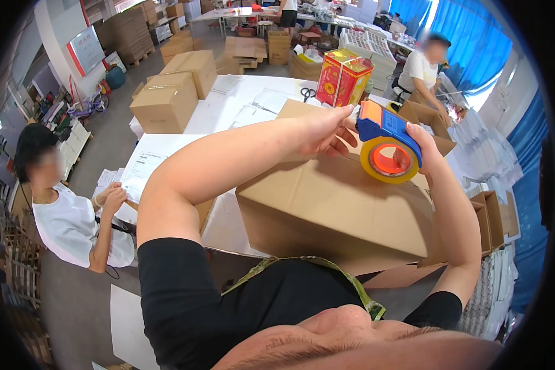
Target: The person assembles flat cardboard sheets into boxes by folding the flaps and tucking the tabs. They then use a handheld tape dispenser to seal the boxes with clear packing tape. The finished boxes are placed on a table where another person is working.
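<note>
A large brown cardboard box [333, 203] lies in front of me on the white table [228, 105]. My right hand [425, 148] grips a blue and orange tape dispenser [385, 139] with a yellow tape roll, held over the box's far top edge. My left hand [324, 129] reaches across to the dispenser's front end, fingers pinched at the tape there. Whether it holds the tape end is unclear.
A red and yellow carton [342, 77] and black scissors [307, 94] are on the table beyond the box. Closed cardboard boxes [166, 102] stand at the left. One person sits at my left [68, 216], another works at the far right [422, 71]. Open small boxes [493, 222] are on the right.
</note>
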The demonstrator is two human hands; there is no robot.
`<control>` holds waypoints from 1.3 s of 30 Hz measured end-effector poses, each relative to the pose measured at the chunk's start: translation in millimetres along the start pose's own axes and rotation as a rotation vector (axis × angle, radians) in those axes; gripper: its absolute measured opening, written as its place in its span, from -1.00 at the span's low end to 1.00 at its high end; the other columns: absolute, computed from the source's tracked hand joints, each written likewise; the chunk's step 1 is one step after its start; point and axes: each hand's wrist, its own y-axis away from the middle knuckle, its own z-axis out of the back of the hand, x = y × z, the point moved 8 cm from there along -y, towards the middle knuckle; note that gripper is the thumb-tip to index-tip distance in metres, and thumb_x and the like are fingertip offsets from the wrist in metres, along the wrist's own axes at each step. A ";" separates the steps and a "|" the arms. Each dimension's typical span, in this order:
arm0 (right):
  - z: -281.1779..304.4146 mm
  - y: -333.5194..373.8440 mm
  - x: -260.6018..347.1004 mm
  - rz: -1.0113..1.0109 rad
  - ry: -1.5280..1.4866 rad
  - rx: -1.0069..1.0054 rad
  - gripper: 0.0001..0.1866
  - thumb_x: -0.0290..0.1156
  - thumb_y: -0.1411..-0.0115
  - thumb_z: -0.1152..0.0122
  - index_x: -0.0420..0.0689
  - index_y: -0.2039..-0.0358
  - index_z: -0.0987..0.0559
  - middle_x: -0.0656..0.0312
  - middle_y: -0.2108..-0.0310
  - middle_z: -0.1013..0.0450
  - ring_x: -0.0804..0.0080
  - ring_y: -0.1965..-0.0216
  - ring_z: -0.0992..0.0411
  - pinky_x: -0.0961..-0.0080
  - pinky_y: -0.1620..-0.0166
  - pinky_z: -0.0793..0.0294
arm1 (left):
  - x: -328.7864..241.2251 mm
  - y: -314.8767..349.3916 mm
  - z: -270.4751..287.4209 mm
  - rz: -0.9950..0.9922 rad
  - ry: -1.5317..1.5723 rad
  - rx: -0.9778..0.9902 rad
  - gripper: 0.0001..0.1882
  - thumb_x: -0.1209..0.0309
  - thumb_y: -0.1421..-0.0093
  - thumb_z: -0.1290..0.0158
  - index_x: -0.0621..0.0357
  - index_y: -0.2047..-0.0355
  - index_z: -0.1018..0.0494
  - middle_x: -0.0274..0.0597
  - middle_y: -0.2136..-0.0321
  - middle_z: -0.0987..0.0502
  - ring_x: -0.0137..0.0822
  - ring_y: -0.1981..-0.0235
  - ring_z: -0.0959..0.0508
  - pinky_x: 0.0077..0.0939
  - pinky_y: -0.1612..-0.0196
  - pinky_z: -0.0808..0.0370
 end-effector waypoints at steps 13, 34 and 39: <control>-25.1 -11.0 22.1 -0.211 0.180 -0.009 -0.51 -0.02 -0.24 -0.11 -0.30 0.27 -0.49 0.19 0.58 -0.46 0.51 0.69 -0.43 0.60 0.62 -0.44 | -22.5 26.7 60.4 -0.082 -0.427 -0.369 -0.63 0.14 -0.25 0.00 0.03 0.63 -0.30 -0.47 0.75 -0.19 -0.59 0.81 -0.10 -0.62 0.75 0.02; -132.2 -115.6 35.3 -0.480 0.734 0.032 -0.61 -0.12 -0.14 -0.21 -0.28 0.38 -0.58 0.21 0.60 -0.47 0.49 0.72 -0.41 0.56 0.64 -0.40 | 107.3 83.2 190.6 0.042 0.015 -0.442 -0.49 -0.08 -0.13 -0.16 -0.04 0.67 -0.24 -0.49 0.80 -0.18 -0.63 0.83 -0.11 -0.67 0.76 0.03; -138.7 -109.3 39.1 -0.510 0.726 -0.056 -0.61 -0.16 -0.09 -0.27 -0.29 0.31 -0.57 0.22 0.46 -0.50 0.55 0.47 -0.47 0.62 0.44 -0.47 | 151.2 58.6 152.0 0.119 0.309 -0.200 -0.47 -0.24 -0.19 0.04 -0.06 0.57 -0.42 -0.59 0.75 -0.11 -0.64 0.76 0.02 -0.69 0.70 0.11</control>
